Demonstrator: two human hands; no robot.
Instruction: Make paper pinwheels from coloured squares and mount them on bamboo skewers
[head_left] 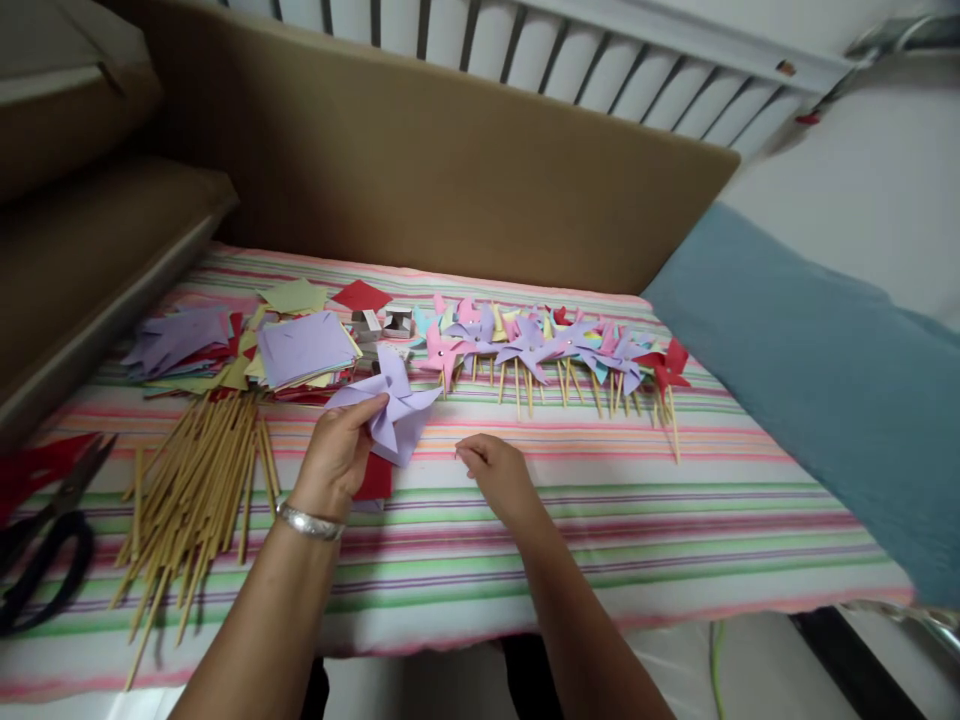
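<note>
My left hand (334, 455) pinches a lilac paper pinwheel (405, 420) at its middle, thumb on top, its blades folded inward. No stick shows on this pinwheel. Just right of it, my right hand (495, 475) is closed in a pinch above the striped cloth. A tiny thin thing like a pin (457, 453) pokes out at its fingertips, too small to make out well. Under the left hand lies a red paper square (375, 480), partly covered. Beyond the hands are small open boxes (398, 321) with contents I cannot tell.
Finished pinwheels on sticks (529, 345) lie in a row at the back right. Stacked coloured paper (307, 348) and cut sheets (180, 340) sit back left, above a heap of wooden sticks (202, 480). Scissors (56, 520) lie far left. A cardboard panel (420, 170) stands behind.
</note>
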